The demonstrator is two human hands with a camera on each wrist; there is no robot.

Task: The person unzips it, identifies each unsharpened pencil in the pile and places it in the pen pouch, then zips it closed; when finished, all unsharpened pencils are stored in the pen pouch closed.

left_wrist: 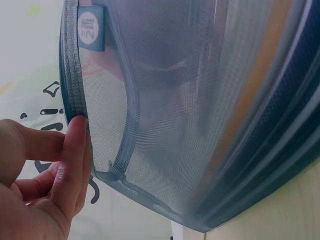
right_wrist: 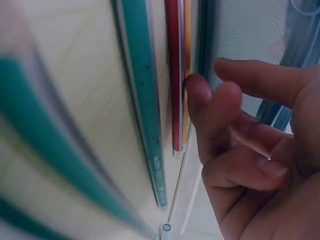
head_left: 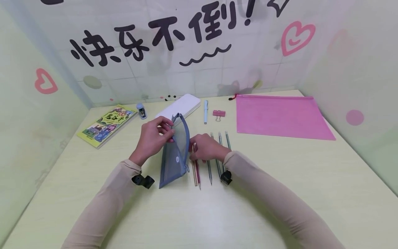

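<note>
A pale green desk (head_left: 280,180) carries the spread. At about two o'clock from the hands lies one flat pink zip folder (head_left: 280,116), its contents not discernible. At ten o'clock sits one illustrated book (head_left: 107,125), and at twelve o'clock one white pencil case (head_left: 183,105), closed.

At the centre stands one blue mesh pouch (head_left: 174,157), tilted on edge with its zipped mouth raised toward twelve o'clock. Whether anything is inside cannot be told. The left hand (head_left: 153,138) pinches the pouch's upper rim between thumb and fingers; the left wrist view shows a finger (left_wrist: 75,150) pressed against the grey edge binding.

The right hand (head_left: 206,147), just beside the pouch at three o'clock, has its fingers curled, fingertips on a red pencil (right_wrist: 173,75) and a yellow pencil (right_wrist: 187,70) lying side by side against the pouch. Three green pencils (head_left: 219,138) lie parallel under and beyond that hand, making five pencils in all.

Smaller items sit along the far edge: one light blue pen (head_left: 205,111), one pink binder clip (head_left: 219,114) and one small blue stapler (head_left: 141,110).
</note>
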